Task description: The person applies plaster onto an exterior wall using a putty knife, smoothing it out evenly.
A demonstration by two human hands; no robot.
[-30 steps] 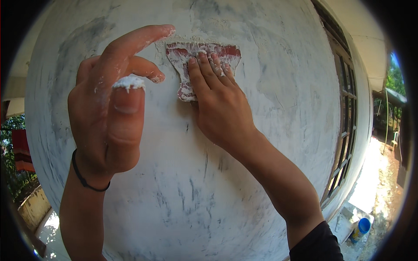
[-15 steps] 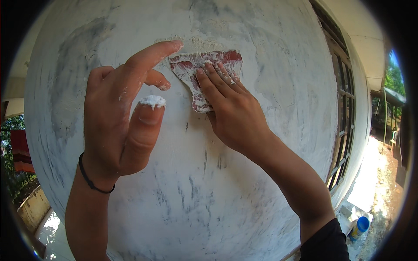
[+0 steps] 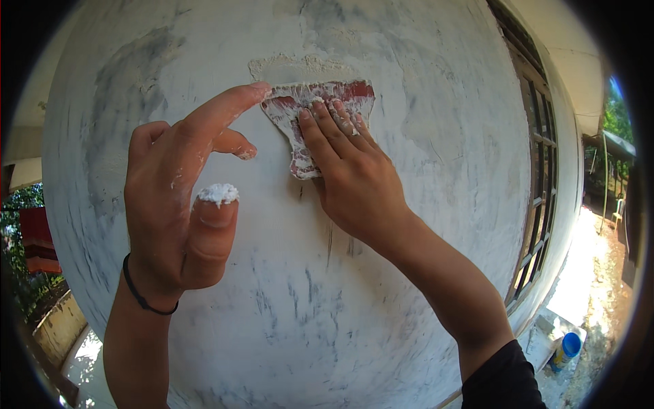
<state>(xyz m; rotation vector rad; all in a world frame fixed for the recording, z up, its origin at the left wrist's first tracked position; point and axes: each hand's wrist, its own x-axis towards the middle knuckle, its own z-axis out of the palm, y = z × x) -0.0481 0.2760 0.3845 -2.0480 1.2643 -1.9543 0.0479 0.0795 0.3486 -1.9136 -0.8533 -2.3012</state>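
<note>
Flat against the white, patchy wall [image 3: 272,341] lies a red putty spreader [image 3: 286,105], flared at the top and smeared with white putty. My right hand [image 3: 357,177] grips it, fingers pressed over its face and the thumb hidden behind. Just above the spreader's top edge runs a rough band of cream putty [image 3: 300,66]. My left hand [image 3: 170,198] is raised to the left, fingers apart and holding nothing. Its thumb tip carries a lump of white putty [image 3: 219,193]. Its index fingertip appears beside the spreader's upper left corner; whether they touch, I cannot tell.
A barred window [image 3: 538,150] with a brown frame is set in the wall at the right. Low on the right, a blue container [image 3: 567,349] stands on a pale ledge. Red cloth [image 3: 39,238] hangs beyond the wall's left side.
The spreader and my right hand have shifted slightly left and down, showing more of the putty band above. My left hand has moved down and a little left.
</note>
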